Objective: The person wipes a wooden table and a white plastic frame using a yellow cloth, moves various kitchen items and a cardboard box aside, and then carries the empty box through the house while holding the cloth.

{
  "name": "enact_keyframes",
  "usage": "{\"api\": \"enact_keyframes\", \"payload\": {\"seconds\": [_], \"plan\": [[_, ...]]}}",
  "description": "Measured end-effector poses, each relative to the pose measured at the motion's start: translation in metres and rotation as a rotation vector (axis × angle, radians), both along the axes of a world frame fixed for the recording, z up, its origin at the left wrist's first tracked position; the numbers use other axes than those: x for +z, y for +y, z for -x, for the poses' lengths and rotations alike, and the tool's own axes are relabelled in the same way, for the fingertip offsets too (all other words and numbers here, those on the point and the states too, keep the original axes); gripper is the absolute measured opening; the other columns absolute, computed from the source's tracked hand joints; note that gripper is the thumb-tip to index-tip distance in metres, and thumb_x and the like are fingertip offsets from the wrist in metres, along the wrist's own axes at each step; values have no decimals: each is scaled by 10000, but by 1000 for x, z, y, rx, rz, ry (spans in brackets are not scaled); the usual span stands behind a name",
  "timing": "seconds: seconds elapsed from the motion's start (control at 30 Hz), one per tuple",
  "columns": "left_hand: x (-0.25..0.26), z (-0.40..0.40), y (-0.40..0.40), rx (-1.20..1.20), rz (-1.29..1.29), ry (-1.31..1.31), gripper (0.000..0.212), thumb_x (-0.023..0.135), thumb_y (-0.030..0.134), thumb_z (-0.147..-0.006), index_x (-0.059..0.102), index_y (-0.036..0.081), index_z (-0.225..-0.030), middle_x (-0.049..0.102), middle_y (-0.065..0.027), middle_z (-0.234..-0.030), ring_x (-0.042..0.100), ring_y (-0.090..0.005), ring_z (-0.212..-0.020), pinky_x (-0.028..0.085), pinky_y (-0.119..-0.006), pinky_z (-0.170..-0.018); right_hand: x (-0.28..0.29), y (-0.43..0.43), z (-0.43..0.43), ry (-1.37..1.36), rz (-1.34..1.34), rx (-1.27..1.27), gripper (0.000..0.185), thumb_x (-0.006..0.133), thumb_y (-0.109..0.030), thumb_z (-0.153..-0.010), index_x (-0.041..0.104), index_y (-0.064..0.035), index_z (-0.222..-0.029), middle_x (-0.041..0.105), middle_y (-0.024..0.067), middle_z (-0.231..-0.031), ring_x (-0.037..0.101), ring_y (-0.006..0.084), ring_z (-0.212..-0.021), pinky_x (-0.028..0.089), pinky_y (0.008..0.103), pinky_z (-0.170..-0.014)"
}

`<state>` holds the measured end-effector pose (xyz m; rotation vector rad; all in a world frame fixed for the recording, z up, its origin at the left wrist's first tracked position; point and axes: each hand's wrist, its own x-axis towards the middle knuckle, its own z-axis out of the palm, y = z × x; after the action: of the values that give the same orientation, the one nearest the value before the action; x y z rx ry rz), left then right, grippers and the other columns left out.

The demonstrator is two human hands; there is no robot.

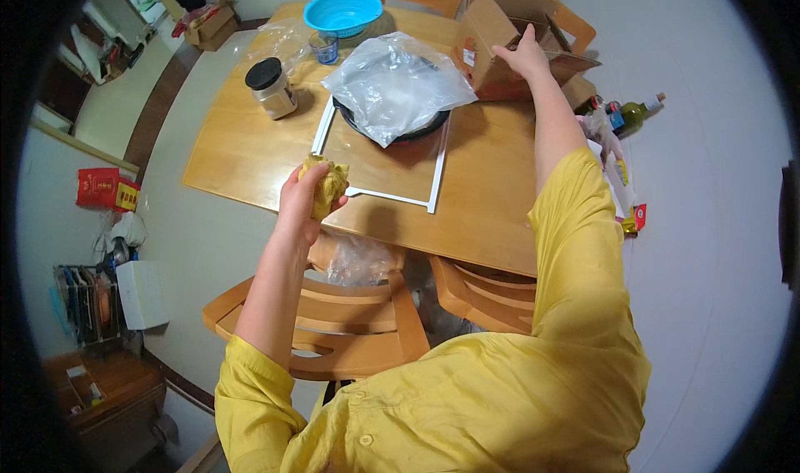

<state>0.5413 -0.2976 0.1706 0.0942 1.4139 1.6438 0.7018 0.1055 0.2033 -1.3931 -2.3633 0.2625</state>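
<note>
My left hand (306,201) grips a crumpled yellow cloth (326,188) above the table's near edge. My right hand (526,55) reaches out to an open cardboard box (484,41) at the far right of the table, thumb and forefinger spread over its opening. Whether the fingers press on a flap, I cannot tell. Between my hands lies a clear panel with a white frame (390,199). Over its far part sits a round black pan or tray (412,137), mostly covered by a translucent plastic bag (400,88).
On the wooden table (244,142) stand a black-lidded jar (272,91), a blue glass (324,48) and a blue plastic basket (344,15). Wooden chairs (350,323) line the near side. Bottles (634,115) and packets are right of the table.
</note>
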Motion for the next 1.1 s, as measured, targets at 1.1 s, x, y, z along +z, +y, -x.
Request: {"api": "enact_keyframes", "payload": {"seconds": [1.1], "plan": [[72, 90, -118, 0, -378, -17, 291, 530, 212, -869, 470, 9, -1068, 594, -170, -997, 623, -248, -861, 552, -325, -639, 232, -333, 62, 743, -775, 420, 160, 629, -124, -806, 545, -14, -725, 576, 25, -617, 465, 179, -496, 390, 289, -478]]}}
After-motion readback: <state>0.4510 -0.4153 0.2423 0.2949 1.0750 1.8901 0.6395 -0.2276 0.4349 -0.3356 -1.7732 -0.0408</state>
